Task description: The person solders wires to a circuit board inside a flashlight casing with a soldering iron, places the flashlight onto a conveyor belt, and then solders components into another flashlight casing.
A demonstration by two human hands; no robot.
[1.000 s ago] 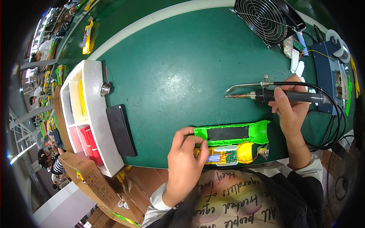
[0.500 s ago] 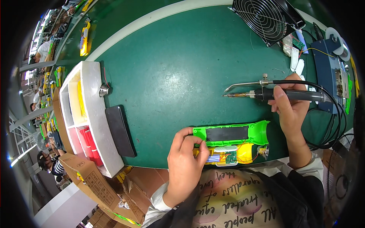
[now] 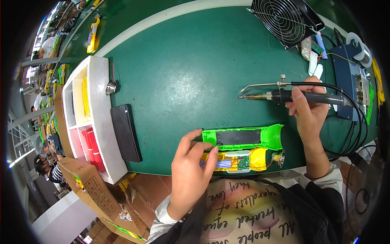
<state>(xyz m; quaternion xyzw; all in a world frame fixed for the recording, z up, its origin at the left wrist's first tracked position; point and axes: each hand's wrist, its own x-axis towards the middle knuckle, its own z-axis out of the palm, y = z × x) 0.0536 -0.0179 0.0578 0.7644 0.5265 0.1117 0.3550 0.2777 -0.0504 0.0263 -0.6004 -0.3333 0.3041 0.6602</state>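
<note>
My left hand (image 3: 190, 166) pinches the left end of a green plastic housing half (image 3: 271, 136), its open inside facing up with a dark pad in it. Right below, close against it, lies a yellow housing half (image 3: 260, 157) containing a small green circuit board (image 3: 243, 163) and thin wires. A silvery lamp reflector (image 3: 278, 158) sits at its right end. My left fingers hide the yellow half's left end. My right hand (image 3: 305, 112) is closed around a soldering iron (image 3: 280, 96) with a thin metal feed tube, its tip pointing left above the green mat, apart from the housings.
On the left stand a white foam tray (image 3: 100, 110) of red and yellow wires, a black phone (image 3: 125, 132) and a small reflector (image 3: 111, 87). A black fan (image 3: 280, 20), solder spool (image 3: 359, 49) and blue soldering station (image 3: 344, 73) occupy the right. Black cables (image 3: 362, 130) trail from the iron.
The whole view has shifted slightly, so most things appear a little higher. Both hands keep the same holds, and the iron stays nearly still over the mat.
</note>
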